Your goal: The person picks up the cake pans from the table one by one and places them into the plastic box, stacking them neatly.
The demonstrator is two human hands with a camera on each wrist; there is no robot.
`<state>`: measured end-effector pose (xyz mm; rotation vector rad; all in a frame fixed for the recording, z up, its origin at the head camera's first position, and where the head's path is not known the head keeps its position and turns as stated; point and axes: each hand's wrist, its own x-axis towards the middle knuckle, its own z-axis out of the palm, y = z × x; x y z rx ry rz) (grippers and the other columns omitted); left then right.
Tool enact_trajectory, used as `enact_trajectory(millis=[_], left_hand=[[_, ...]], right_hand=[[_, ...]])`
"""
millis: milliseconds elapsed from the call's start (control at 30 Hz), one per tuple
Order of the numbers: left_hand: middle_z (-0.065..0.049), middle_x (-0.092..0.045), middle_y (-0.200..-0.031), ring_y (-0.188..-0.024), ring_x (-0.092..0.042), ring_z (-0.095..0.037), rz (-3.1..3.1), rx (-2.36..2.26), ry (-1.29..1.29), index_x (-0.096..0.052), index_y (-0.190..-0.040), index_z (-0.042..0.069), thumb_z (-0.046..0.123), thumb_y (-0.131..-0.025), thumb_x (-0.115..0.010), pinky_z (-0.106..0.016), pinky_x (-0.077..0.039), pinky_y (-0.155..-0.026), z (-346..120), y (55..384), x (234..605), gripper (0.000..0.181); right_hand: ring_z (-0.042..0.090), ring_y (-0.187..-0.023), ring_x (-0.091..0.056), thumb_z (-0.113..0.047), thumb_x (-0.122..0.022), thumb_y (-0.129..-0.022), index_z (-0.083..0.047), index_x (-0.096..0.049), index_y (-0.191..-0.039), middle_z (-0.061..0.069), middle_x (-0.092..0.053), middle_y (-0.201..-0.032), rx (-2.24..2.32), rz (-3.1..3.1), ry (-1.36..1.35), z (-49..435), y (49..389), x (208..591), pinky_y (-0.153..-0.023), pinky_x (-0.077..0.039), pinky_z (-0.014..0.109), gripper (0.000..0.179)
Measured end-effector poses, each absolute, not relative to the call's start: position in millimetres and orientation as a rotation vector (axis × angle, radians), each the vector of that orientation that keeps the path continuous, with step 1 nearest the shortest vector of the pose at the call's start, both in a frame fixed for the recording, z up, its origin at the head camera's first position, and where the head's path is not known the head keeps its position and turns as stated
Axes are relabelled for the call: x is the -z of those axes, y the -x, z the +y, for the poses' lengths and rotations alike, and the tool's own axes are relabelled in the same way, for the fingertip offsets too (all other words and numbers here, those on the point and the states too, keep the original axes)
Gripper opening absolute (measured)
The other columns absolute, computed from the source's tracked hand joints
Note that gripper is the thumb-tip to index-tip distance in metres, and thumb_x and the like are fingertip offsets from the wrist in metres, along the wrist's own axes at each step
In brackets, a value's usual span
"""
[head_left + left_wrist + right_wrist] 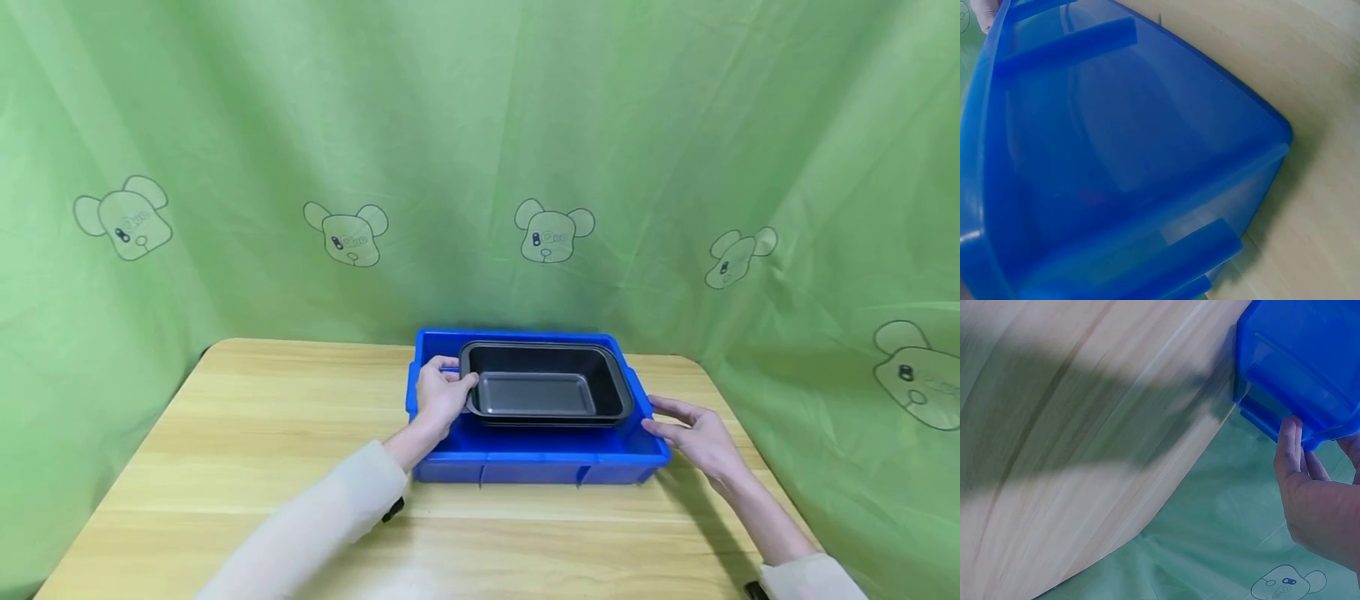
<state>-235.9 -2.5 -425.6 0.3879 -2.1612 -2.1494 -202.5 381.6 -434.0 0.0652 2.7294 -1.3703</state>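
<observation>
A black rectangular loaf pan (536,394) lies level inside a blue plastic bin (540,468), and a second dark rim shows just under its own. My left hand (442,393) reaches over the bin's left end and pinches the pan's left end, thumb on top of the rim. At the opposite end, my right hand (701,437) holds the bin's right rim. In the right wrist view its fingers (1288,447) press the outer end wall below the rim. The left wrist view is filled by the bin's outer wall (1122,119); the pan is hidden there.
The bin stands on a wooden table (247,433), close to its back edge. A green curtain (450,125) with printed bear heads hangs behind the table and along both sides.
</observation>
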Motion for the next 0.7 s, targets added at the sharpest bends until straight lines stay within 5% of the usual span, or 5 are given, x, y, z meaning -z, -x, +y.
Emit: enact_trajectory(millis=[700], left_hand=[[-0.023, -0.073, -0.104, -0.082, -0.079, -0.035, -2.238, 2.127, -0.397, -0.064, -0.123, 0.001, 0.005, -0.094, -0.077, -0.038, -0.07, -0.062, 6.1, 241.7, 431.7, 0.032]], right_hand=[[-0.013, -0.094, -0.066, -0.034, -0.072, -0.102, 0.003, -0.047, -0.155, 0.029, -0.05, -0.158, 1.382, 2.709, -0.082, 382.1, 201.7, 433.7, -0.082, -0.059, 0.01, 0.069]])
